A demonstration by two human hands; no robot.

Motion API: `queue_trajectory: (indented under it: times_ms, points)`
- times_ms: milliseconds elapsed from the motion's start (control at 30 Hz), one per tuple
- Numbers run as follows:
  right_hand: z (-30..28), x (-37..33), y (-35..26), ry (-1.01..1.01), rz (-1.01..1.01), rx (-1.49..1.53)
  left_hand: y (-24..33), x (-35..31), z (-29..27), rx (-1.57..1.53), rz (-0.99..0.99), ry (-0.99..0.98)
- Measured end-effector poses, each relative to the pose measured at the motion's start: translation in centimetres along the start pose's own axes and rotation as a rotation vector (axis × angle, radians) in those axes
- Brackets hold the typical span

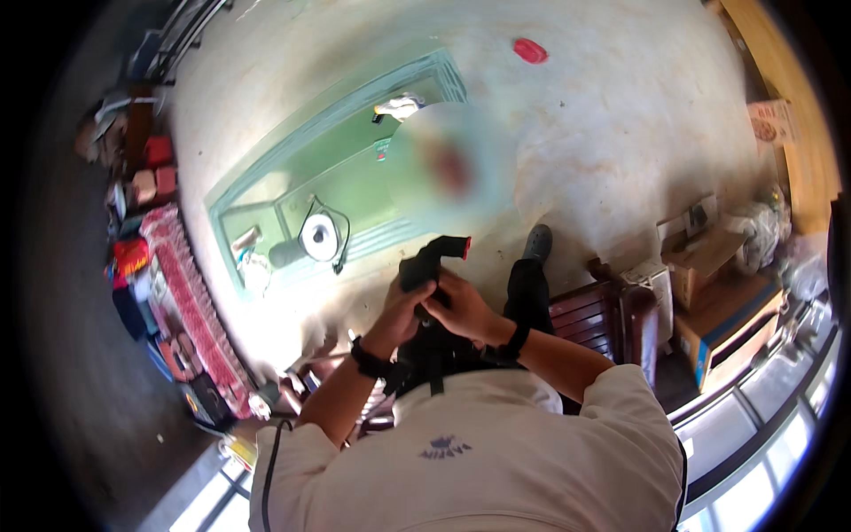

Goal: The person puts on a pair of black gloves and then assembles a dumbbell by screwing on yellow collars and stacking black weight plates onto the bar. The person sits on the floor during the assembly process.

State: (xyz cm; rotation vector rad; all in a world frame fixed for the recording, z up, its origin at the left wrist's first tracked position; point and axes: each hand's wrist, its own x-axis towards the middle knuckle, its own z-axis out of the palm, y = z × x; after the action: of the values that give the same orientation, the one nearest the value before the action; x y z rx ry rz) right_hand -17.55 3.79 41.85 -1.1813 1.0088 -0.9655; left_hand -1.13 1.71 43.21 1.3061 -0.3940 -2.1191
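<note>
Both hands are together in front of my body on one black object [421, 266] with a bent upper end and a red tip. It looks soft or folded, and I cannot make out its kind. My left hand [401, 312] is closed round its lower left side, thumb on top. From the other side my right hand [465, 306] grips it, its fingers curled and close to the left thumb. The hands hide the lower part of the object. A black band is on each wrist.
Ahead lies a green-framed surface [328, 124] bearing a round white appliance [319, 237] with a black cord. A blurred patch covers its right part. A red item [530, 50] lies beyond. Cardboard boxes [709, 257] and a dark slatted wooden seat [585, 310] stand right; a red-and-white cloth [191, 301] left.
</note>
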Motion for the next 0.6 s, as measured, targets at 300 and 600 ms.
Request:
queue_trajectory:
  times_ms: [300, 600]
  points:
    - [-11.1, -3.2, -5.2, -0.075, -0.15, -0.145, -0.4, -1.3, 10.4, -0.001, 0.274, 0.147]
    - [-12.2, 2.3, -4.8, -0.165, 0.342, 0.059, 0.3, 2.5, 4.7, 0.213, 0.468, 0.299]
